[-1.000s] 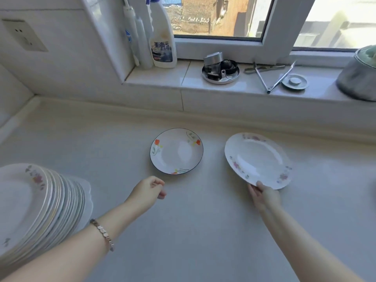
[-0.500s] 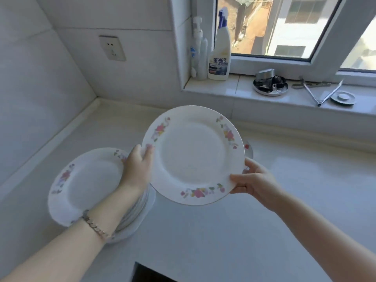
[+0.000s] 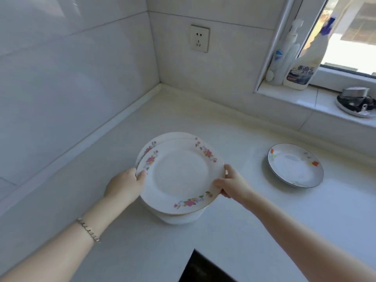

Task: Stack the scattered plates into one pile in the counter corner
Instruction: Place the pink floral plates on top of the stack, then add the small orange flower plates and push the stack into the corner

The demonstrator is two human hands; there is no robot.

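Both hands on it: the left hand [image 3: 124, 185] grips the left rim and the right hand [image 3: 231, 185] pinches the right rim of the white round plate with pink flower sprays [image 3: 181, 176], held over the pile of white plates [image 3: 177, 217] on the pale counter [image 3: 254, 231]. A smaller dark-rimmed dish with orange flowers [image 3: 295, 165] sits apart to the right.

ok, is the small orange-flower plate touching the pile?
Apart. Head view shows a wide strip of bare counter between the small plate and the pile.
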